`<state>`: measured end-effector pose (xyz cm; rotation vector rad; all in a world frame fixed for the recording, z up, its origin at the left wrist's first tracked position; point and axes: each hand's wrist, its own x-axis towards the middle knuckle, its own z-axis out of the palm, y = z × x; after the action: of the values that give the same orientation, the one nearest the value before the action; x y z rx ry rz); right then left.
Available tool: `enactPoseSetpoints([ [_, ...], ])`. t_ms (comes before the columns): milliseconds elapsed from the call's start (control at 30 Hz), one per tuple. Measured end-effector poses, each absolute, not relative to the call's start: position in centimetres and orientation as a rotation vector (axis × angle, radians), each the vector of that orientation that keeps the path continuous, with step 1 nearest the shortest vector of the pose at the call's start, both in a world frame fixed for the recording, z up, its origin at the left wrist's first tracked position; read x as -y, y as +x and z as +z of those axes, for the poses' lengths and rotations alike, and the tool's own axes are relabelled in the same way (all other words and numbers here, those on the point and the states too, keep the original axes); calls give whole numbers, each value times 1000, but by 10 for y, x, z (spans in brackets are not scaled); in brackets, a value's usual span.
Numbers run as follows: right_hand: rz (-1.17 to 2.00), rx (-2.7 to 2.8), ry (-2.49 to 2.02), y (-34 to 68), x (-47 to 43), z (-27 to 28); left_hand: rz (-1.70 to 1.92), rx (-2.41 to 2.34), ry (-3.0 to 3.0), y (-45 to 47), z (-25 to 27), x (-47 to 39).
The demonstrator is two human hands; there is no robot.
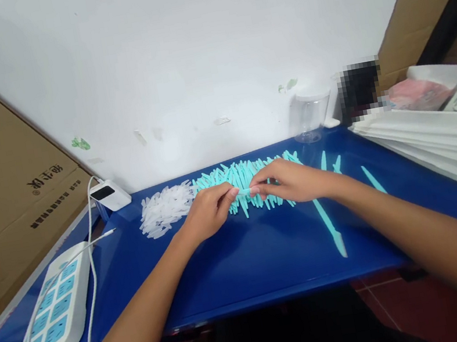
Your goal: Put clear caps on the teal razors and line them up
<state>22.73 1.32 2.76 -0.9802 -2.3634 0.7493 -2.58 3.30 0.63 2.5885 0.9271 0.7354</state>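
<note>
Both hands meet above the table's middle, just in front of a heap of turquoise plastic eyebrow razors (238, 174). Between them spans a slim turquoise eyebrow razor (244, 191), mostly covered by fingers. My left hand (211, 209) pinches its left end; whether a clear cap is in those fingers I cannot tell. My right hand (281, 182) grips the other end with thumb and fingers. Left of the heap lies a pile of translucent white caps (167, 208). A loose razor (329, 224) rests on the blue tabletop (245, 268), below my right wrist.
At left are a white power strip (58, 307), a cable, and a small white device (110, 195). A clear jar (309, 115) stands by the wall. White trays (439, 139) fill the right side. More loose razors (374, 179) lie past my right forearm. A cardboard box (3, 175) borders the left.
</note>
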Motion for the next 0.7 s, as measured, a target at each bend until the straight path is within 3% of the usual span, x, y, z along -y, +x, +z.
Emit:
enactPoseSetpoints([
  [200,711,2382,-1072,246,-23,32,757,-1028,2653,-39,16,-43],
  [300,464,2272,-1325,266,-36,31,787,-1449,2723,-60,23,-58],
  [433,139,2093,-1662,284,-50,25,463,-2144,2684,-88,25,-79],
  [567,207,2019,-1824,280,-53,14,173,-2346,2542,-96,20,-85],
  [700,270,1996,-1841,274,-52,9,132,-2377,2486,-94,20,-83],
])
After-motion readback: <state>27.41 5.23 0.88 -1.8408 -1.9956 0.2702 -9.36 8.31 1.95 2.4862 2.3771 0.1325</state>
